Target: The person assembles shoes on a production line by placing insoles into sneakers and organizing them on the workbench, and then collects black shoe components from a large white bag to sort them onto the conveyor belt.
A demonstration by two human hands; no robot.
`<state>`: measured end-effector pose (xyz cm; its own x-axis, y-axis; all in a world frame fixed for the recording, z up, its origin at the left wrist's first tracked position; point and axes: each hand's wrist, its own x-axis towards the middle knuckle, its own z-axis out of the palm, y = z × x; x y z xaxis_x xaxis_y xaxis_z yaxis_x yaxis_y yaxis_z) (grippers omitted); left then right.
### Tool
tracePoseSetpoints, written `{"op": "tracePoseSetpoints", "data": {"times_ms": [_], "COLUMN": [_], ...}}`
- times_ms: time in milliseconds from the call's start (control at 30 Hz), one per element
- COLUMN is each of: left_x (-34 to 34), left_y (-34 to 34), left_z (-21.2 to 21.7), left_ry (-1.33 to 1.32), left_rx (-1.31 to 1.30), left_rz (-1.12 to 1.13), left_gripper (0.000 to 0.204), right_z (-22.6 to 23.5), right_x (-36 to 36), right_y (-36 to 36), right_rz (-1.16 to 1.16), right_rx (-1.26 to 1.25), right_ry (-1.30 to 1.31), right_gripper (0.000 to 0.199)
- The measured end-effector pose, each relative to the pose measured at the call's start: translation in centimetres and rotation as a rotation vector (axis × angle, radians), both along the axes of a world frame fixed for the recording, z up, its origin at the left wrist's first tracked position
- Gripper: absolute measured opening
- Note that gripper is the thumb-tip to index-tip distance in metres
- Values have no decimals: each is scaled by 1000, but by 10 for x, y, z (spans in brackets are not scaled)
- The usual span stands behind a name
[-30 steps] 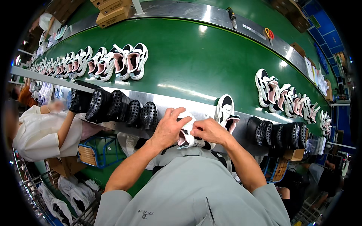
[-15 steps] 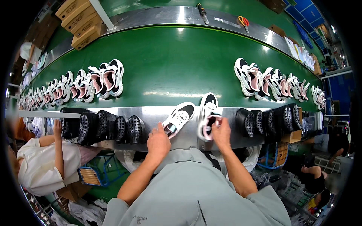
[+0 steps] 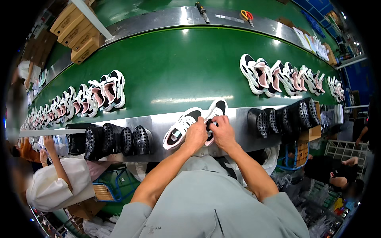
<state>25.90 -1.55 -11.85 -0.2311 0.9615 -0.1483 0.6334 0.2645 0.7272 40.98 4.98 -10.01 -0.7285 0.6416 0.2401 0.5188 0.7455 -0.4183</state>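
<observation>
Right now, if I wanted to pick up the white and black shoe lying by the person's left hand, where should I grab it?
Probably round the middle of the white and black shoe, coming from above. It lies slanted on the metal ledge, toe end toward the person, its narrower middle bare. The left hand crowds its upper end beside the right hand and the second shoe, so approach from the left.

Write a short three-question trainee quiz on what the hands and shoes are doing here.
1. True or false: both hands are on the right white shoe.
2. Where does the left white shoe lie? A) on the steel ledge B) on the green belt C) in a box
3. Fill in: the black soles stand left of the ____ hand.

Key: 1 true; 2 A; 3 left.
</observation>
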Motion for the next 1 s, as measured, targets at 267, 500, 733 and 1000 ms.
{"op": "tracePoseSetpoints", "data": {"times_ms": [267,500,733,1000], "left_x": [20,-7,2,15], "left_y": [-3,16,11,-35], "left_z": [63,46,41,30], "left_ry": [312,482,559,417], "left_rx": [368,449,452,213], "left_rz": [-173,-595,-645,-49], "left_gripper": [41,14,13,21], "right_z": [4,-30,-17,-32], "right_x": [3,8,-5,-13], "right_y": [-32,-36,-46,-64], "right_rz": [-638,-717,-514,-596], "right_rx": [-626,-818,-435,-838], "right_ry": [23,281,174,323], "right_gripper": [31,29,26,21]}}
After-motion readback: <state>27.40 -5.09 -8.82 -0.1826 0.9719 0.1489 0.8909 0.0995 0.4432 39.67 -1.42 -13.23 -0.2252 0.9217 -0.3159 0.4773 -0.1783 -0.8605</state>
